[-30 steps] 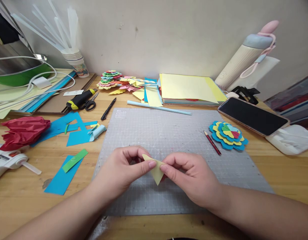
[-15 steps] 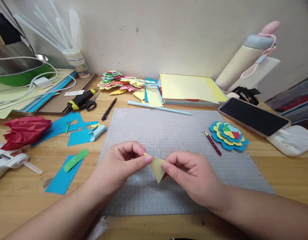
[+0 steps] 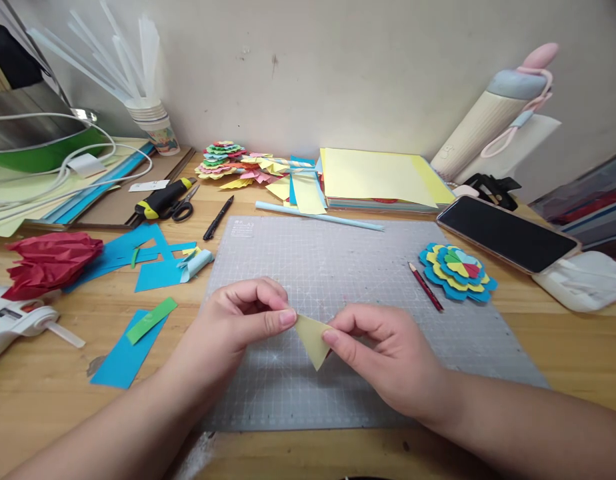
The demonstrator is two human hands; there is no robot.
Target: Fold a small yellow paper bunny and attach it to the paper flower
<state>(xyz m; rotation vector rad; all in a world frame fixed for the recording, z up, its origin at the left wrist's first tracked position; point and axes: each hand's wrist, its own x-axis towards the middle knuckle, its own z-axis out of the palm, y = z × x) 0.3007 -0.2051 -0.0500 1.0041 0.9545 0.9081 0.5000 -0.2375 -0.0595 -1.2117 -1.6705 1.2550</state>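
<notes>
In the head view, the left hand [image 3: 238, 320] and the right hand [image 3: 385, 347] each pinch a side of the pale yellow paper triangle [image 3: 314, 339], which is above the near half of the grey mat [image 3: 338, 260]. The right fingertips are partly hidden behind this paper. The print [image 3: 242, 229] at the mat's far left corner is too small for me to read surely; so is the lettering on the paper cup [image 3: 163, 137], beyond the mat to the left. Left of the mat, the white tool [image 3: 13, 327] is cut off.

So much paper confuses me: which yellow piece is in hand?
The small triangle, held between the left hand and right hand above the mat. The large sheet lies on the stack, the strip beside it; neither is touched.
</notes>
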